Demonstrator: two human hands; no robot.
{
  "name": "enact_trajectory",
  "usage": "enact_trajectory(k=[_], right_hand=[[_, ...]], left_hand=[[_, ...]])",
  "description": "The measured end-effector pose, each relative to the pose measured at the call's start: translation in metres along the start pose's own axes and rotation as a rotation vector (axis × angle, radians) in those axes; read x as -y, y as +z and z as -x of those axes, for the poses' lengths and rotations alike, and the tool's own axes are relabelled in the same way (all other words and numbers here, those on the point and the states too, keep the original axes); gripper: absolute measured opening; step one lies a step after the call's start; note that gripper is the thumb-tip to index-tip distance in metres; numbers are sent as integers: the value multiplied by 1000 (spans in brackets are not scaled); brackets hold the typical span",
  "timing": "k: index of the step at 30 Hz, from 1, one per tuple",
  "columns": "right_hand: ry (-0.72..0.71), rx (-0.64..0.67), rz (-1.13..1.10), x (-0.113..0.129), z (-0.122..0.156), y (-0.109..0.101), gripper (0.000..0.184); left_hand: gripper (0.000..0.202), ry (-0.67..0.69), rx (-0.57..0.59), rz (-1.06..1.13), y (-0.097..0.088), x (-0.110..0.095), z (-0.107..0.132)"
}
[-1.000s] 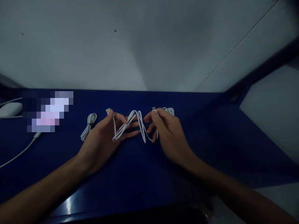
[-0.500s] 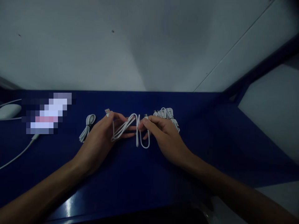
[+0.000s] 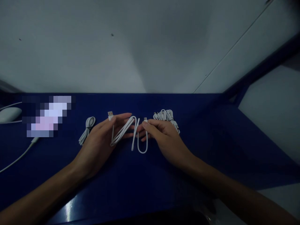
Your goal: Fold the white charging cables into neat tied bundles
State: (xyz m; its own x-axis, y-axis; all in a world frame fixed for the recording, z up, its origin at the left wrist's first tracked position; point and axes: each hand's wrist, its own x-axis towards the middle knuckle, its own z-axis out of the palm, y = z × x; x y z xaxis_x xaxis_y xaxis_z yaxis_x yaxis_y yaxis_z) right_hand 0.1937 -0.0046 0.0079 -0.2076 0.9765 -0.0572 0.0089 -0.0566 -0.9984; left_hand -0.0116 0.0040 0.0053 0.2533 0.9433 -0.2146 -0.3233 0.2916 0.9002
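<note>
A white USB cable [image 3: 125, 127] hangs in loose loops between my two hands, above the blue table. My left hand [image 3: 103, 132] pinches its USB-A plug end with the thumb, and the metal tip points up; the other fingers stretch behind the loops. Held between the thumb and fingers of my right hand [image 3: 164, 134] is the cable's smaller plug, with a short bend of cord drooping below. Left of my left hand lies a white cable bundle [image 3: 87, 128] bound with a dark tie. Behind my right hand is a group of bundled white cables [image 3: 167, 115], partly covered.
A blurred-out, bright device [image 3: 50, 114] lies at the left with a white cord [image 3: 21, 159] plugged into it. Further left is a rounded white object [image 3: 10, 114]. A pale wall [image 3: 93, 56] rises behind the blue table [image 3: 131, 184].
Both hands keep hold of the cable. Its loops have swung a little to the left and lower, and the left fingers have straightened slightly. The whole view has shifted slightly.
</note>
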Motion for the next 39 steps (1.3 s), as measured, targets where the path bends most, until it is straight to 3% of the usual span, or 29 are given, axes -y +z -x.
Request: enact_trajectory(k=[9,26,33,39], right_hand=[[71,46,-108,-1,0,1,31],[-3,-151,-170,-2,4,6,36],[14,134,-273,0,5,2,37],[-2,125,-93,1,8,4,33]], left_hand=[[37,-58,-33,-66,1,2,-1],[40,-90,-13,19,5,-1,2],[41,-15,-40,23,7,0,3],[42,-12,-12,50,11,4,7]])
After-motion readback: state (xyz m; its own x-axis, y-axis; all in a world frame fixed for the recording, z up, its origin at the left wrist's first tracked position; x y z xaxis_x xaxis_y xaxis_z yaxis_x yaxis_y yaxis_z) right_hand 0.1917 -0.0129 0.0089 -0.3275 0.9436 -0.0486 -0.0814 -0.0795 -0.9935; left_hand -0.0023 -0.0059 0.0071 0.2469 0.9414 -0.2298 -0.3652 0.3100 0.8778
